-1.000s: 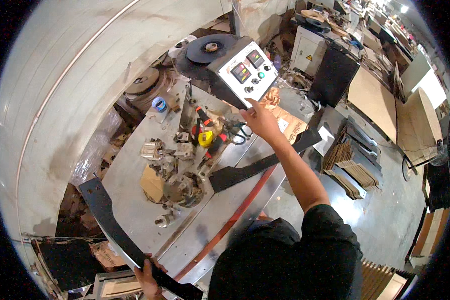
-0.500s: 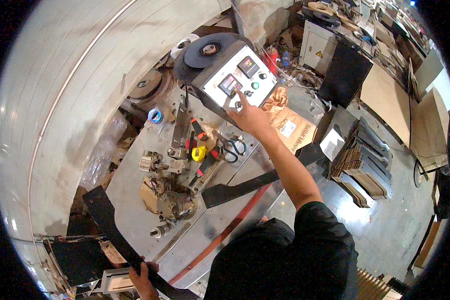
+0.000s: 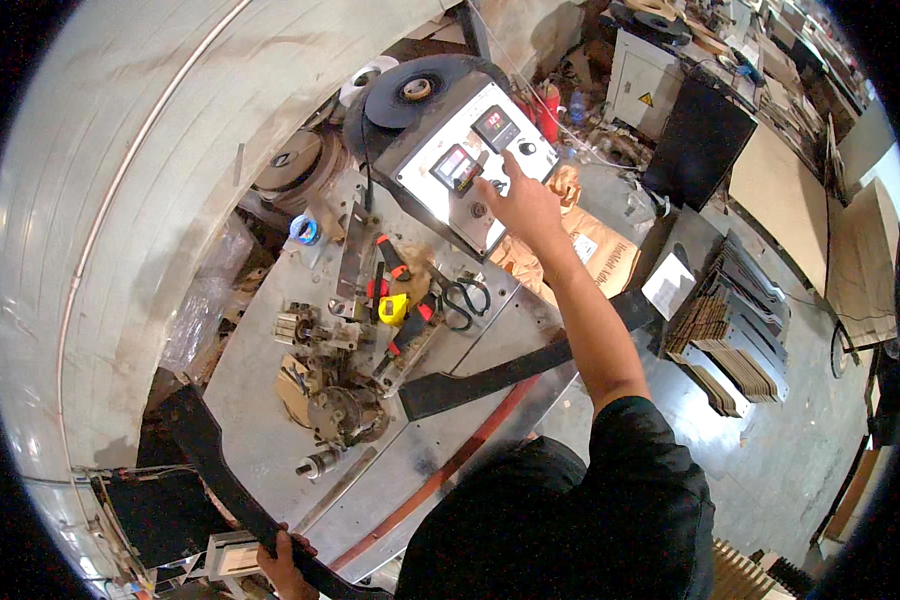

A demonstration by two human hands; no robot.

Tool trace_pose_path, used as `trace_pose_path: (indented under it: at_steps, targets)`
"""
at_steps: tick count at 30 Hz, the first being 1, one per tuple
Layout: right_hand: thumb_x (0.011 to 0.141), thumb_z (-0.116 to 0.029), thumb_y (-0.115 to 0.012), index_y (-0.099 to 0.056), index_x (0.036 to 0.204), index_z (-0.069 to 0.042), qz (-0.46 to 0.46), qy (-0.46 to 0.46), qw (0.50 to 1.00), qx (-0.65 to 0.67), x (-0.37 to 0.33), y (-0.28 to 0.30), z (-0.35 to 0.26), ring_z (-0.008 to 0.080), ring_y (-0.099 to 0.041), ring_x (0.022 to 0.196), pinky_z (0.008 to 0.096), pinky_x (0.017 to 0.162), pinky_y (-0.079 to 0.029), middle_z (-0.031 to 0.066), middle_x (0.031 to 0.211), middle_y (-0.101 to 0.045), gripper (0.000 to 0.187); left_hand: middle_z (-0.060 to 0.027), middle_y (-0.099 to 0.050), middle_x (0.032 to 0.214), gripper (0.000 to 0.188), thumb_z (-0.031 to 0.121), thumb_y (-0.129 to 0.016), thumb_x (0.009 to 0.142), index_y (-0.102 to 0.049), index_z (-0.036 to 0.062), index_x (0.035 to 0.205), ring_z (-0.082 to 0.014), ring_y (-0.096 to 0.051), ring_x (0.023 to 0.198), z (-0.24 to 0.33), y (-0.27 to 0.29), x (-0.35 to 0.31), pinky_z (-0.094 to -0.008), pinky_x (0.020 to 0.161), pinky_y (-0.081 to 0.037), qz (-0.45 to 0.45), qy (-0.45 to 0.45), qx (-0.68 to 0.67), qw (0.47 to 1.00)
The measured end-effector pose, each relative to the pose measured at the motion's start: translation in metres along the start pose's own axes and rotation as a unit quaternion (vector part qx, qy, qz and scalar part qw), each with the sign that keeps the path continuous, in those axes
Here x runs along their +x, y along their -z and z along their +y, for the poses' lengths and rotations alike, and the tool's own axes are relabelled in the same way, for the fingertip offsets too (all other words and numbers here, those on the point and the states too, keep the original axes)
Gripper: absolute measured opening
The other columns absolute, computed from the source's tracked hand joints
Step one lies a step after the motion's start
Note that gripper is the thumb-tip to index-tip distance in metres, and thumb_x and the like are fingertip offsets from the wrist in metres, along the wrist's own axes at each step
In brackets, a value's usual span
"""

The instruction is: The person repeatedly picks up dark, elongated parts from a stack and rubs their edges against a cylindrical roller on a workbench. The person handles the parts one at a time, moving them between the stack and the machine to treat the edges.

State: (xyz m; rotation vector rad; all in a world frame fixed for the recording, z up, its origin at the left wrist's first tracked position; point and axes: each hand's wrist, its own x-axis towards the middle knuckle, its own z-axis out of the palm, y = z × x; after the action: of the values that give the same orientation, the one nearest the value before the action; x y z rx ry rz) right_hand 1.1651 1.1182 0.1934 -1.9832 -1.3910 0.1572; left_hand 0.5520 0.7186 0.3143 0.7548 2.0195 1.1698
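At the lower left, my left hand [image 3: 288, 563] is closed round a long black curved board [image 3: 206, 440], which slants up and away to the left along the table's end. My right hand [image 3: 526, 205] is at the white-faced control box [image 3: 438, 166], two fingers stretched apart over its knobs, holding nothing. One fingertip covers the spot of the green button; whether it presses is unclear. A second black curved board [image 3: 490, 373] lies across the metal table [image 3: 260, 400] under my right forearm, partly hidden by it.
A yellow tape measure [image 3: 393, 309], red-and-black tools, scissors [image 3: 460, 305] and a metal machine head [image 3: 348, 412] are on the table. A brown paper sack [image 3: 605, 255] lies beside the box. Stacked cut boards [image 3: 725, 335] stand on the floor at right. Behind the box sits a black reel [image 3: 410, 92].
My right hand has shifted right across the panel, from below the lower display to the button and knobs. My left hand still grips the board, which has moved slightly.
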Motion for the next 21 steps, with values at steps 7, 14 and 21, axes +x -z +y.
trace_pose_path:
  at_steps: [7,14,21]
  targets:
    - [0.105,-0.072,-0.065,-0.057,0.16,-0.006,0.0,-0.005,1.0,0.006,0.01,-0.002,0.005,0.0467,-0.083,0.089,0.0573,0.076,-0.066,0.0265,0.092,-0.082,0.086,-0.0093,-0.072,0.082,0.03,0.022,-0.077,0.111,-0.07,0.0,0.13,-0.021,-0.066,0.067,0.039,-0.035,-0.021,-0.0363,0.06,-0.053,-0.007,0.007,0.038,0.999]
    - [0.106,-0.073,-0.061,-0.057,0.162,-0.006,-0.04,-0.021,0.999,0.008,0.006,0.003,-0.006,0.0474,-0.082,0.091,0.0583,0.08,-0.065,0.0274,0.094,-0.082,0.087,-0.007,-0.065,0.072,0.022,0.02,-0.078,0.109,-0.062,0.0058,0.113,-0.0191,-0.06,0.056,0.015,-0.018,-0.009,-0.0344,0.05,-0.05,-0.022,-0.009,0.07,0.997]
    - [0.106,-0.063,-0.068,-0.065,0.158,-0.013,-0.057,0.035,0.997,0.023,-0.012,0.008,-0.027,0.0468,-0.082,0.086,0.0546,0.078,-0.065,0.0255,0.084,-0.08,0.072,-0.006,-0.064,0.07,0.022,0.019,-0.078,0.108,-0.06,0.0078,0.108,-0.0183,-0.059,0.053,0.021,-0.036,-0.017,-0.0345,0.049,-0.049,0.006,0.003,0.076,0.997]
